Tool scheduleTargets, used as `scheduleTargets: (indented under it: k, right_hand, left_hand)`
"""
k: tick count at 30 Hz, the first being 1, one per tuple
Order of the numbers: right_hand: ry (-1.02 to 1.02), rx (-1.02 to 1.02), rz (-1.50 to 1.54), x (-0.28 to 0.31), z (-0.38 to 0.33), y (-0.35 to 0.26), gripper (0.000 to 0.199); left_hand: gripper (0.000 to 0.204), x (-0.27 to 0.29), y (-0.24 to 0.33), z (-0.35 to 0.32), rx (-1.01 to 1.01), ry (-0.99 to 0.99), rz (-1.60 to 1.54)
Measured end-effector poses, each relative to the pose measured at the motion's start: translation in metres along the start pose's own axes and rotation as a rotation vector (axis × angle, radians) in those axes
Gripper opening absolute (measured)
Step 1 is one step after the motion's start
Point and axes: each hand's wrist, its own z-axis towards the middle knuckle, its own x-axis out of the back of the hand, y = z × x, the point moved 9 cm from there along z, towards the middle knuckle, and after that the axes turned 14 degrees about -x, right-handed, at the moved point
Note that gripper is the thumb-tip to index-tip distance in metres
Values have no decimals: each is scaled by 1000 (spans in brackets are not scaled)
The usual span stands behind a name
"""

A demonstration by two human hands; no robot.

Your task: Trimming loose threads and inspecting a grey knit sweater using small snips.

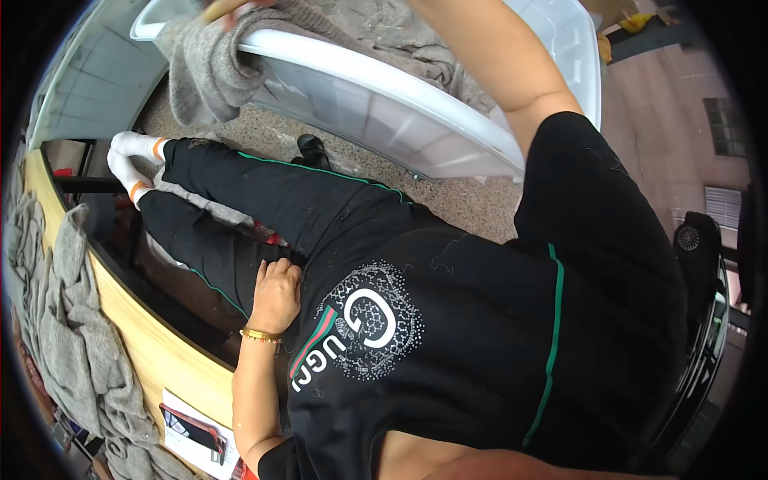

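My left hand (278, 294), with a gold bracelet (261, 335) at its wrist, rests back-up on the lap of my black trousers (264, 184). Its fingers are slightly bent and apart, with nothing visible in them. My right arm stretches over a large white plastic bin (376, 84) and leaves the view at the top. Only part of my right hand (228, 10) shows at the top edge, blurred; its fingers close on a grey knit piece (210, 76). That piece hangs over the bin's rim. More grey knitwear (408, 52) lies inside the bin.
On the left, a pale wooden tabletop (140, 320) carries heaped grey knitwear (60, 280), a phone in a red case (192, 428) and white paper (228, 460). A dark shoe (312, 150) stands on the speckled floor (472, 204). A black fan (690, 238) is at the right.
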Motion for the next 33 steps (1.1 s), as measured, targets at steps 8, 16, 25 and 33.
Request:
scheduleTargets:
  k: [8, 16, 25, 33]
  right_hand:
    - [95, -689, 344, 14, -36, 318, 43]
    - [285, -455, 482, -72, -21, 346, 76]
    - [166, -515, 545, -50, -20, 340, 24]
    - [346, -12, 853, 86, -57, 130, 19]
  left_hand:
    - [20, 5, -4, -1, -30, -8, -24]
    - [21, 98, -59, 50, 66, 214, -210]
    - [63, 258, -114, 125, 125, 966, -254]
    - [70, 261, -46, 133, -207, 1144, -316]
